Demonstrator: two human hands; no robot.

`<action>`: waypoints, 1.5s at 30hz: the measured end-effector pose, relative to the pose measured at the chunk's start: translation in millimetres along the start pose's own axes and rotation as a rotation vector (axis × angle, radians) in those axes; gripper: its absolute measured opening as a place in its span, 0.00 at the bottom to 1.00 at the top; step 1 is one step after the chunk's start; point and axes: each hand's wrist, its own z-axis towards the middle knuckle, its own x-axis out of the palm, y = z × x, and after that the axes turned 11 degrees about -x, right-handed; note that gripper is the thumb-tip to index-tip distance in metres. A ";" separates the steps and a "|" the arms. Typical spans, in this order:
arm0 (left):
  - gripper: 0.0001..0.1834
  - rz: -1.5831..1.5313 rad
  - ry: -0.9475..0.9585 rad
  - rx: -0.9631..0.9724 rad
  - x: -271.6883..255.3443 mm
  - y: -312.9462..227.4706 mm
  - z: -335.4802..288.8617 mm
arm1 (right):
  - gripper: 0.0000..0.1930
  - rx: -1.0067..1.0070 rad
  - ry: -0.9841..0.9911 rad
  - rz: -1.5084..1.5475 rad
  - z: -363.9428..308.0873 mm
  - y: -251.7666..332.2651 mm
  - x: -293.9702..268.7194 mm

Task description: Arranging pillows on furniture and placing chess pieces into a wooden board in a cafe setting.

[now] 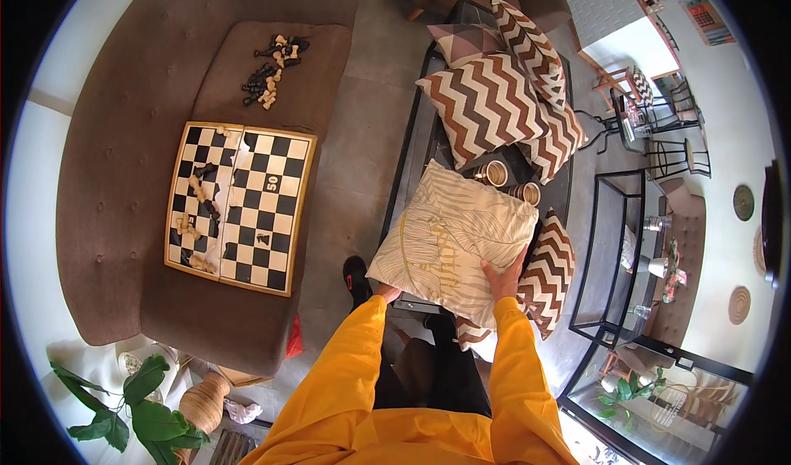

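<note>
A cream cushion with a leaf-line pattern lies tilted over the near end of a dark table. My left hand holds its lower left corner, most of the fingers hidden beneath the fabric. On the right side, my right hand grips the cushion's edge, thumb on top. Just beyond it are two striped cups, perhaps stacked ones. A brown-and-white zigzag cushion rests farther back, among other zigzag cushions and a pink-grey triangle-patterned cushion. Another zigzag cushion is beside my right hand.
To the left, a brown sofa bears an unfolded chessboard and several scattered chess pieces. A potted plant stands at the lower left. A black-framed glass table is on the right. Grey floor runs between sofa and table.
</note>
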 end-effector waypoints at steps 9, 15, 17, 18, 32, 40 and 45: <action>0.26 -0.647 -0.092 0.005 8.9 5.4 0.9 | 0.60 0.025 -0.031 0.097 -1.2 12.6 -10.3; 0.30 -0.436 -0.187 -0.040 -9.6 -3.8 -14.0 | 0.61 0.064 -0.044 0.169 -0.6 13.5 -18.1; 0.27 -0.561 -0.121 -0.174 -13.5 -8.1 -30.8 | 0.63 0.063 -0.084 0.173 3.7 12.2 -26.0; 0.25 -0.696 -0.030 -0.281 -17.3 -9.0 -41.7 | 0.63 0.041 -0.076 0.189 4.9 11.2 -31.6; 0.08 -0.730 -0.366 -0.492 -55.2 -210.9 -164.0 | 0.31 -0.301 0.108 0.583 -1.9 -129.6 -166.3; 0.28 -0.334 -0.694 -0.195 -49.9 -362.5 -122.5 | 0.28 -0.111 0.169 0.015 -17.8 -250.7 -226.1; 0.31 -0.263 -0.580 -0.148 -45.8 -375.4 -99.3 | 0.32 -0.148 0.261 -0.011 -14.2 -265.8 -220.5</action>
